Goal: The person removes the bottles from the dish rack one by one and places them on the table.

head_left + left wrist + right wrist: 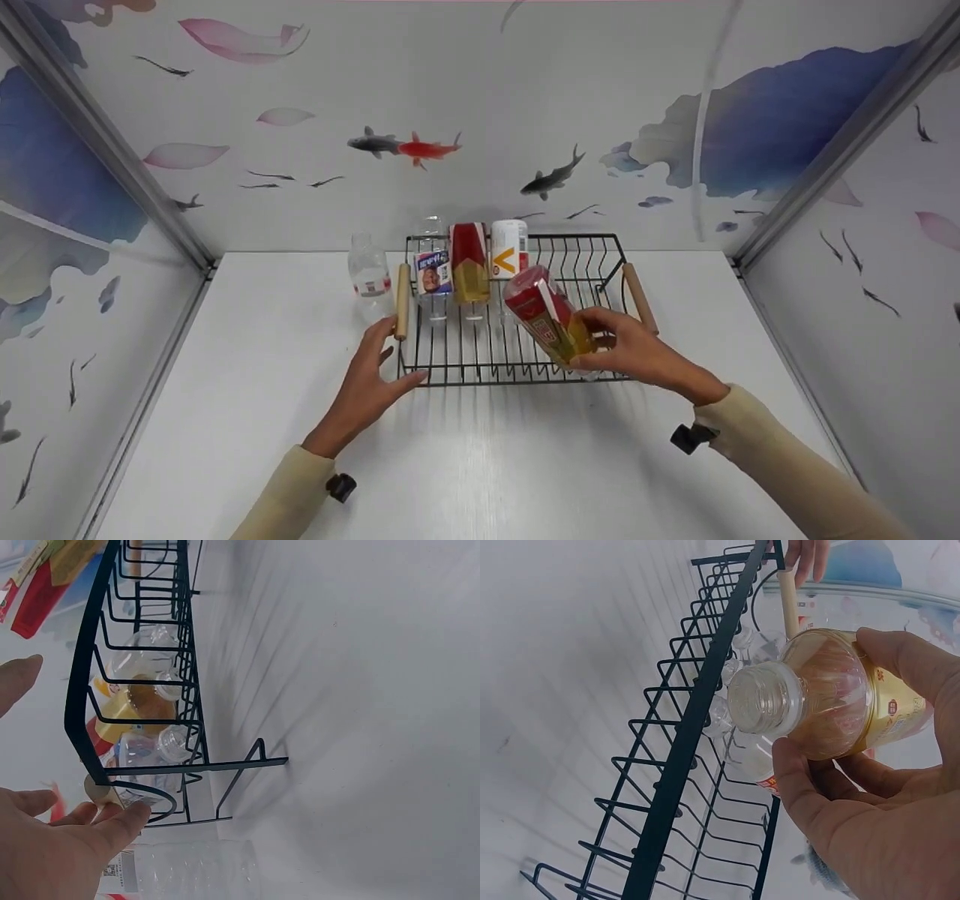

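My right hand [630, 349] grips a bottle with a red and yellow label [541, 315] over the right half of a black wire rack [480, 366]. The bottle is tilted, its base up to the left; its uncapped clear neck [765, 699] shows in the right wrist view. My left hand [367, 382] is at the rack's left wooden handle [403, 300], fingertips against it and thumb spread apart near the front rim. Inside the rack stand a clear bottle with a blue label [433, 274], a red and yellow bottle [470, 262] and a white-labelled bottle [510, 251], necks down.
A clear bottle [369, 277] stands on the white table [480, 465], just outside the rack's left end. The right wooden handle [640, 298] lies beyond my right hand. Patterned panels [480, 97] enclose the table at the back and both sides.
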Demonstrator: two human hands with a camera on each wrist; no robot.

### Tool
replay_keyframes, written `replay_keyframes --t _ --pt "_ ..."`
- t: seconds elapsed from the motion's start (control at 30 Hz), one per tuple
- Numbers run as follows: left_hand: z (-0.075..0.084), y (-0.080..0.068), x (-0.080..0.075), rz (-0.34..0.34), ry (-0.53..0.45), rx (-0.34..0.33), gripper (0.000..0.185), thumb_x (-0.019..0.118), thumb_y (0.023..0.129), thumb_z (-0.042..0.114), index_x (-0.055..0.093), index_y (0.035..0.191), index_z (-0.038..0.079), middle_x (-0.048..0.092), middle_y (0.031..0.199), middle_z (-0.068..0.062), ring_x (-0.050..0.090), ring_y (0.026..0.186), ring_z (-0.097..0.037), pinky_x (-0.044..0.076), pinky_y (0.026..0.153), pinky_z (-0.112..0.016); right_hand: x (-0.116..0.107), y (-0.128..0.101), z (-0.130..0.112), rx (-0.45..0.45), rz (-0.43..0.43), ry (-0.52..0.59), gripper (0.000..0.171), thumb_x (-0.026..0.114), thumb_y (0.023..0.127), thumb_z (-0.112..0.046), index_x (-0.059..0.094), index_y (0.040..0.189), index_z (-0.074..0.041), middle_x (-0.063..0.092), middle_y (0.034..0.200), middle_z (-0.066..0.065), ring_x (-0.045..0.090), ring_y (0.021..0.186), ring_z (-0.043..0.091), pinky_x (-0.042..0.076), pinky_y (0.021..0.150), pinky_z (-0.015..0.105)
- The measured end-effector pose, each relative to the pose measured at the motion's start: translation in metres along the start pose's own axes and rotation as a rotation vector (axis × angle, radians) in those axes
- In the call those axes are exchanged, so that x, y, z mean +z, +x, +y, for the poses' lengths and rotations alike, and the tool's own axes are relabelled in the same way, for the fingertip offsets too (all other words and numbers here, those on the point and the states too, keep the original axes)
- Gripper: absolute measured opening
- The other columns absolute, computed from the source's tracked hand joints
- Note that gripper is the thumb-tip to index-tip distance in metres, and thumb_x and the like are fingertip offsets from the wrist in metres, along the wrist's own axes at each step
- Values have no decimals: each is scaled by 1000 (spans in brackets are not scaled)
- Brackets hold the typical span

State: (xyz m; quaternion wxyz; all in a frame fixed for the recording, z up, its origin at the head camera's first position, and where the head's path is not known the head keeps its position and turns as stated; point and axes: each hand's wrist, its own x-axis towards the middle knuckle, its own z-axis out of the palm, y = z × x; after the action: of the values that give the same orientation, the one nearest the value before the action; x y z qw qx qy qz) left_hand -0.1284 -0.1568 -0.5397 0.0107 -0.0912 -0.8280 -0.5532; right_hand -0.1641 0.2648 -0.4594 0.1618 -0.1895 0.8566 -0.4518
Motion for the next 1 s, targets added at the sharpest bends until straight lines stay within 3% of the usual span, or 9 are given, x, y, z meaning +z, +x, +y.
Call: replay_keyframes --t 0.27,0.53,0.73,1.0 --pt "1 -1 0 31 86 114 85 91 93 11 45 164 3 41 168 -20 43 155 -41 42 125 -60 3 -3 0 -32 -9 -25 63 88 96 -23 61 149 -1 64 142 17 65 126 37 61 105 55" --pt "9 -1 -4 93 155 234 60 90 92 5 66 148 7 59 155 -15 62 137 -31 49 119 -60 3 -5 -1 -40 -20 -28 64 89 95 -23 61 150 -3 64 143 16 63 128 39 60 106 57" --pt "21 -1 -5 42 172 282 54 89 93 6 69 143 6 63 151 -12 60 142 -31 50 120 -55 3 -6 -3 -38 -35 -25 65 89 95 -23 61 150 -3 64 144 15 62 130 38 60 106 57" --pt "35 0 -10 -95 154 259 56 86 97 9 65 149 4 62 154 -13 57 146 -32 51 119 -55 2 -9 -8 -50 -46 -49 66 89 95 -22 60 151 0 63 144 17 62 129 39 60 104 56"
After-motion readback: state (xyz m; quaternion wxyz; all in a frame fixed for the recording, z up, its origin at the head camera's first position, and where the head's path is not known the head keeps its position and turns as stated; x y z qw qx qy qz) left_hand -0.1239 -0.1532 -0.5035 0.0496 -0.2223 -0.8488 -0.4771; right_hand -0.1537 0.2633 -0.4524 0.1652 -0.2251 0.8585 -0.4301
